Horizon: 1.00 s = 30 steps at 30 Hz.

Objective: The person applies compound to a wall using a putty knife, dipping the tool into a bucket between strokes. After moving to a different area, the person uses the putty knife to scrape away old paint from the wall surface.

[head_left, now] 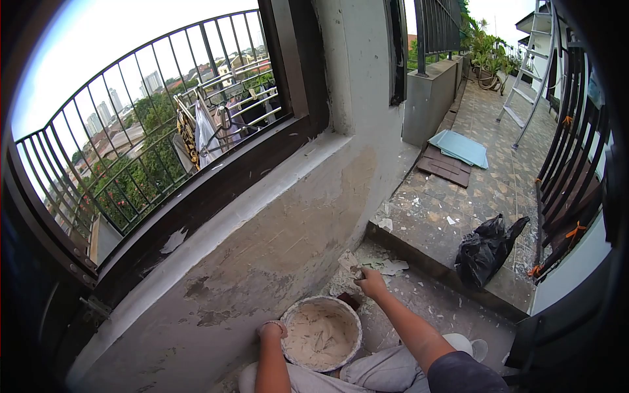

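My left hand grips the left rim of a round bucket, its fingers partly out of sight. Pale, creamy plaster with a stirred surface lies inside the bucket. Beyond the bucket, my right hand is closed around the handle of a putty knife. The knife's blade points away from me, low near the foot of the wall, and looks smeared with pale material. In front of me, the wall has bare, patchy brownish areas where paint is gone.
A black plastic bag sits on the raised step at right. Farther back are blue sheets on brown boards and a ladder. Flakes litter the floor. The window frame is at left, black railings at right.
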### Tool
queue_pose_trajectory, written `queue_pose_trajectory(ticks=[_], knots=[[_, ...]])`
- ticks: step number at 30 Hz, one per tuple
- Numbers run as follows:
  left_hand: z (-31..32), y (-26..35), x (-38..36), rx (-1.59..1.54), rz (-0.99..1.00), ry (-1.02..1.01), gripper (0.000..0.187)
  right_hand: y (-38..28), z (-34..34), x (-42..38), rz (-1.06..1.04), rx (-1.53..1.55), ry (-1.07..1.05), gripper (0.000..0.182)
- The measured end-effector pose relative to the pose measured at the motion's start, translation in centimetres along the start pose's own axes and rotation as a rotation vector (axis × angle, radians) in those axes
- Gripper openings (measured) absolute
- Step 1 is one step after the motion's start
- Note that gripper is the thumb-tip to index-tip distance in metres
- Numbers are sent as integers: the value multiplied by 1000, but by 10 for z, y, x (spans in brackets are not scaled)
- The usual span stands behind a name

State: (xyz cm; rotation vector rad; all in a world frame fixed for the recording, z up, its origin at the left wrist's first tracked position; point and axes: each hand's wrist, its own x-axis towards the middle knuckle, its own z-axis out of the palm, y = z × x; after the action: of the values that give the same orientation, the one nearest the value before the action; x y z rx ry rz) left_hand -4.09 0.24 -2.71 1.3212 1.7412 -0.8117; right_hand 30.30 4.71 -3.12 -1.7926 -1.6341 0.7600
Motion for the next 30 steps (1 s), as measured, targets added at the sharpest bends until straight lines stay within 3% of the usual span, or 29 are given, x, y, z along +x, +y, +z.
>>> queue_pose_trajectory(ticks=[8, 11, 18, 22, 24, 27, 30], knots=[[0, -1, 4, 20, 4, 4, 45, -113, -61, 11, -257, 381, 181, 39], [0, -2, 4, 48, 26, 11, 44, -127, -73, 3, -203, 196, 62, 40], [2, -5, 12, 26, 23, 8, 40, -38, -8, 5, -62, -76, -118, 36], [3, -6, 11, -4, 20, 30, 39, 2, -21, -13, -18, -277, -184, 36], [0, -3, 6, -52, 37, 21, 41, 12, -36, -20, 29, -324, -77, 40], [-13, 22, -68, -241, 173, 101, 45, -6, -78, -41, 84, -270, 50, 46], [-9, 28, -52, -221, 469, 217, 49, -36, -106, -73, 94, -247, 220, 37]])
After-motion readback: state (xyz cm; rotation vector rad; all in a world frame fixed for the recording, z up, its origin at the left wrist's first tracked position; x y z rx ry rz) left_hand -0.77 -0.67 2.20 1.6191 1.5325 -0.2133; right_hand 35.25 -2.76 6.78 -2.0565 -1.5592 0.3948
